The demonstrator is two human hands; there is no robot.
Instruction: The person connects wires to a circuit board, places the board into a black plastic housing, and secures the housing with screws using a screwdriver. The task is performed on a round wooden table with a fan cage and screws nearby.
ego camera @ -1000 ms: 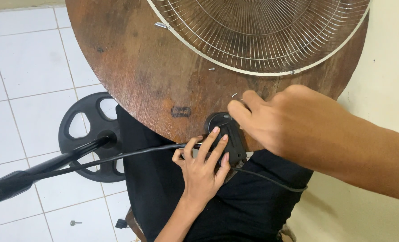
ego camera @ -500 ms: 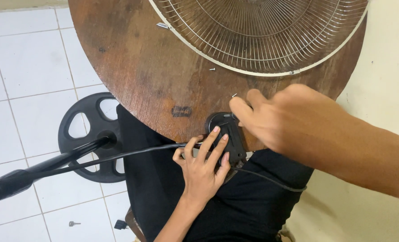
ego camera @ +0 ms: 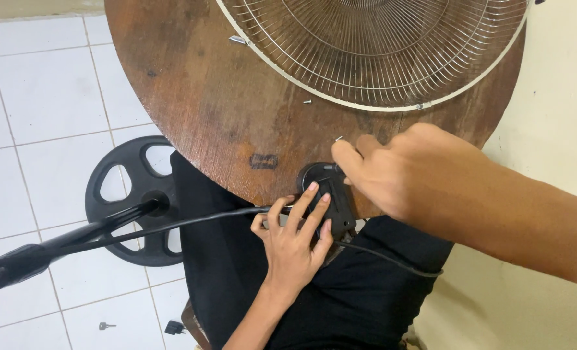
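The left hand presses the black fan housing flat at the worktop edge; the right hand pinches something unseen at its top (likely a screw); next calls for steady turning

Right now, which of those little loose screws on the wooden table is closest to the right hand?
The screw just above the right hand, by its fingertips. The screw near the fan guard rim lies farther up, and the larger one farther still.

Even, soft indoor light; faint shadows under bench; right arm near lens slightly soft; no glare.
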